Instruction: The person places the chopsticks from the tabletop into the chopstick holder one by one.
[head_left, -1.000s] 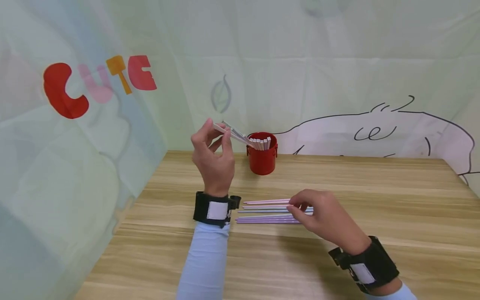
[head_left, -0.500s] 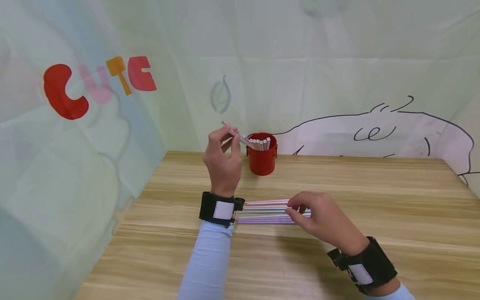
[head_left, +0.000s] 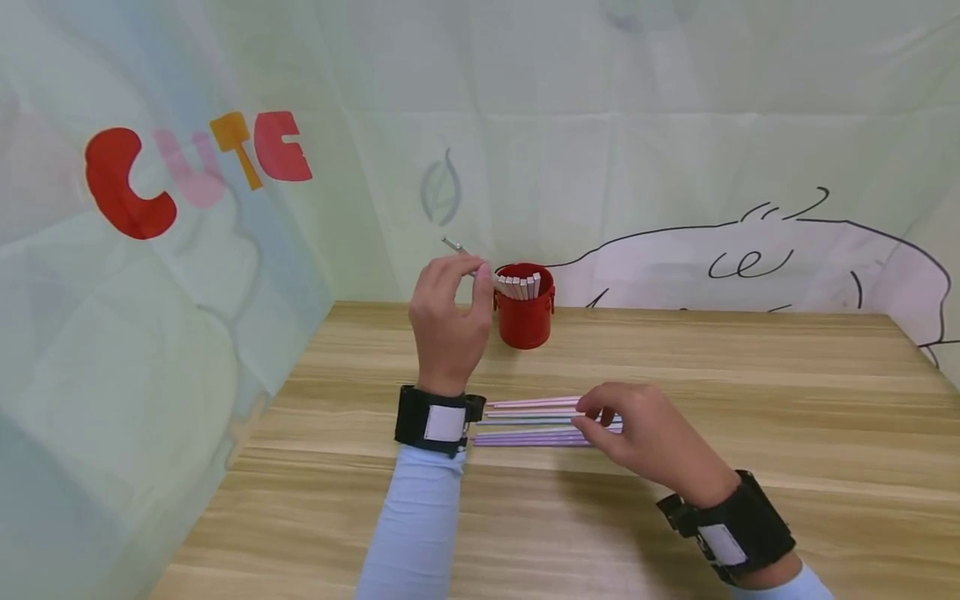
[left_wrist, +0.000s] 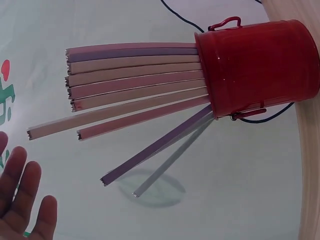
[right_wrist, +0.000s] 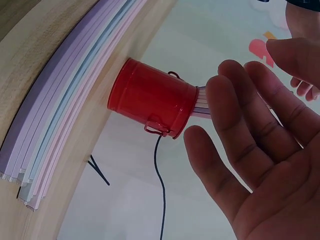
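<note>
A small red bucket (head_left: 523,323) stands at the back of the table, holding several pastel square-ended chopsticks (left_wrist: 137,75). Most lean close together, while a purple one (left_wrist: 150,147) and a pale grey one (left_wrist: 172,160) tilt apart over the rim. My left hand (head_left: 452,321) is raised beside the bucket, overlapping the tilted sticks in the head view. In the left wrist view its fingers (left_wrist: 30,182) are spread and apart from them. My right hand (head_left: 647,427) hovers with relaxed fingers over the right ends of more chopsticks (head_left: 525,443) on the table; nothing shows between its fingers (right_wrist: 225,105).
The chopsticks on the wooden table (head_left: 360,500) lie side by side in pink, blue, white and purple. A printed cloth (head_left: 675,150) hangs behind and to the left, right at the table's back edge. The bucket has small side handles (left_wrist: 225,22).
My left hand has moved right toward the bucket and let go of the chopstick it pinched; its tilted sticks now lean on the rim. My right hand has barely moved.
</note>
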